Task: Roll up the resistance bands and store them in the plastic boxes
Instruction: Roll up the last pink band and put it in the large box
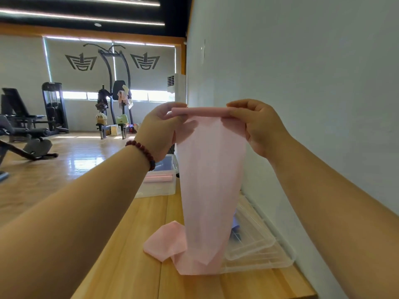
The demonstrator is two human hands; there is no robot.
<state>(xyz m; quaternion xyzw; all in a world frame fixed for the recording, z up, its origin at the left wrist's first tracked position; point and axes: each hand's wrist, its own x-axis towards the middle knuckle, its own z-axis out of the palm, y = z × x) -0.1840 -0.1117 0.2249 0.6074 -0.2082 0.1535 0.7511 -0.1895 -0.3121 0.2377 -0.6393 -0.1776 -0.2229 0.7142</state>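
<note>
Head view: pink band [211, 180] partly hides clear lids [254, 244]; box [160, 186] behind

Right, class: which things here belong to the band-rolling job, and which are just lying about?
Job: pink resistance band; left hand; right hand; clear plastic box; rolled band inside it; stacked clear lids or trays.

Lying about: weight bench; tall exercise machine; standing air conditioner.

Clear lids [259, 240] partly behind the pink band [211, 180]
</note>
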